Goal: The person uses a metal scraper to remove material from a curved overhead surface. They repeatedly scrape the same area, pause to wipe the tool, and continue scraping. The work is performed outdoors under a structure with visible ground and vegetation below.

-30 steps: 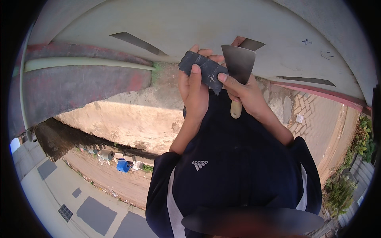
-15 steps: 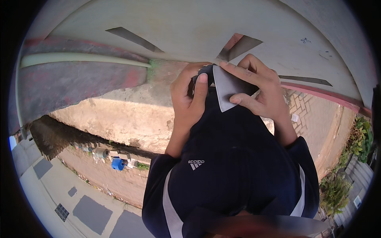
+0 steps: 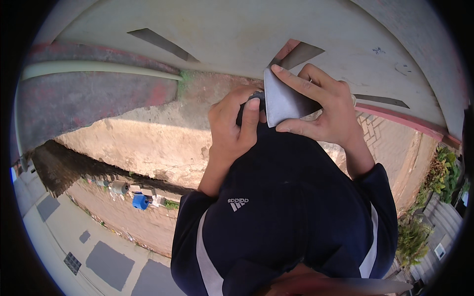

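Observation:
My left hand [image 3: 232,118] is closed round a small black piece [image 3: 260,101], its thumb lying along the front; its exact kind is hidden by the fingers. Facing it, my right hand [image 3: 328,106] grips a smooth grey wedge-shaped sheet [image 3: 286,101] that looks like a putty knife's blade. The index finger runs along its upper edge and the thumb presses its lower edge. Its wide straight edge points left, against or just beside the black piece. Any handle is hidden in the right palm. Both hands are held up in front of my dark shirt, close to the wall.
A pale wall [image 3: 237,37] with slanted openings stands just ahead. At left, a light pipe [image 3: 103,69] runs along a grey ledge. Below lie a concrete strip [image 3: 143,143] and a dark ditch. A blue container [image 3: 140,201] sits behind left; plants [image 3: 414,239] grow at right.
The grey sheet has tilted, with its lower corner now higher and beside my right thumb. My right index finger has moved up to its top corner, and my left hand has shifted slightly.

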Motion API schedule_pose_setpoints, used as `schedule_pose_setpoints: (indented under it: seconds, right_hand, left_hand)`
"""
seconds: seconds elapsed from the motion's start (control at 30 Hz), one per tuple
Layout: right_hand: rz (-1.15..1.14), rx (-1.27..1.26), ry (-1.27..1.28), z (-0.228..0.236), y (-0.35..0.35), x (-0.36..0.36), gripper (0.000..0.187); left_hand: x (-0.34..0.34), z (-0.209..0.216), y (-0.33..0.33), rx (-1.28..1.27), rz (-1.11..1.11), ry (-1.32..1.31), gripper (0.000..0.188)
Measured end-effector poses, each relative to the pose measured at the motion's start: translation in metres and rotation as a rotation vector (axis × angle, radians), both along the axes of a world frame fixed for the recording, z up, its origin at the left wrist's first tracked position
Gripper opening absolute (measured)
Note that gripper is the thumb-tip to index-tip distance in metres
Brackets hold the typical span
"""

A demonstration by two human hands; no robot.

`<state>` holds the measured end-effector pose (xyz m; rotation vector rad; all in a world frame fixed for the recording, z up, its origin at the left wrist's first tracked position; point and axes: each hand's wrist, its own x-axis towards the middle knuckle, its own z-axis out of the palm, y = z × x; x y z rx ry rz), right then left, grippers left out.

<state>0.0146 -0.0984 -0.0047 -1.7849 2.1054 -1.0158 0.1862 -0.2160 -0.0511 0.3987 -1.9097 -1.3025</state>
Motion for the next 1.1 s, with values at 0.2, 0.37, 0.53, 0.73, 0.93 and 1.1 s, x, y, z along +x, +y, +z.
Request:
schedule_pose_setpoints:
  seconds: [0.2, 0.37, 0.53, 0.73, 0.93, 1.1]
  right_hand:
    - [-0.028, 0.018, 0.014, 0.0, -0.002, -0.005, 0.088]
    - [-0.014, 0.053, -0.027, -0.003, -0.002, -0.006, 0.087]
    - [-0.058, 0.052, -0.009, -0.003, -0.001, -0.007, 0.082]
    - [-0.092, 0.026, -0.014, -0.004, 0.001, -0.011, 0.081]
    - [-0.096, 0.064, 0.003, -0.004, 0.0, -0.01, 0.08]
    - [0.036, 0.031, -0.051, -0.003, -0.001, -0.009, 0.088]
  left_hand:
    - [0.0, -0.003, -0.001, -0.056, -0.018, -0.105, 0.012]
    - [-0.004, -0.009, 0.0, -0.042, 0.035, -0.109, 0.011]
    - [-0.008, -0.012, -0.003, -0.158, 0.013, -0.05, 0.018]
    - [-0.008, -0.012, 0.0, -0.068, -0.009, -0.08, 0.009]
    - [-0.01, -0.017, 0.001, 0.001, 0.0, -0.039, 0.01]
    - [-0.005, -0.019, 0.0, -0.091, 0.019, -0.093, 0.011]
